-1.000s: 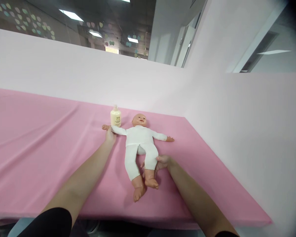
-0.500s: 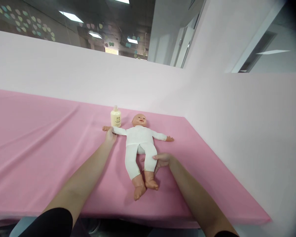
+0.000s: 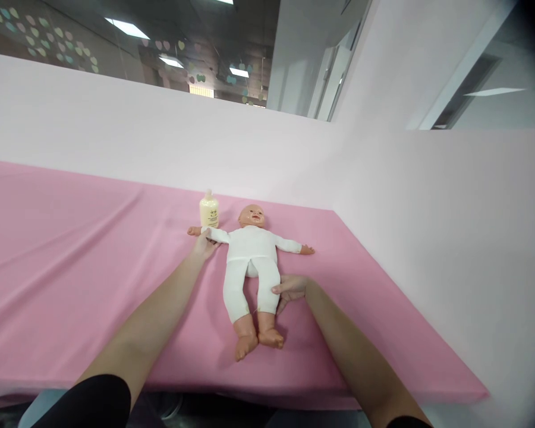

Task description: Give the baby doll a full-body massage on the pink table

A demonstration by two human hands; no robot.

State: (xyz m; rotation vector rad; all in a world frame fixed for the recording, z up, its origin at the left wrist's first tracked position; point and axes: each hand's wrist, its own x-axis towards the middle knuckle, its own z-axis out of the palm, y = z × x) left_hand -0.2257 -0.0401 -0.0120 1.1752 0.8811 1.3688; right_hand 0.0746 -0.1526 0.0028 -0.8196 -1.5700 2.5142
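A baby doll [image 3: 252,245] in a white suit lies on its back, arms spread, head toward the wall and bare feet toward me. My left hand [image 3: 205,244] is closed round the doll's sleeved arm on the left side, thumb on top and the other fingers partly hidden below. On the right, my right hand [image 3: 290,290] holds the doll's leg on that side from its outer edge, with the thumb over the white cloth and some fingers under the leg. Behind my left hand stands a bottle [image 3: 209,212] of pale yellow liquid with a pump-like top.
A pink cover [image 3: 93,267] spreads over the table, with wrinkles on the left. Its front edge runs close before me. A white wall [image 3: 160,131] with a window rises behind, and another wall [image 3: 437,220] borders the right side.
The doll's legs have shifted slightly left and straightened, with the feet a little further left. My left hand has slid a little right along the arm. My right thumb sits slightly lower and further left.
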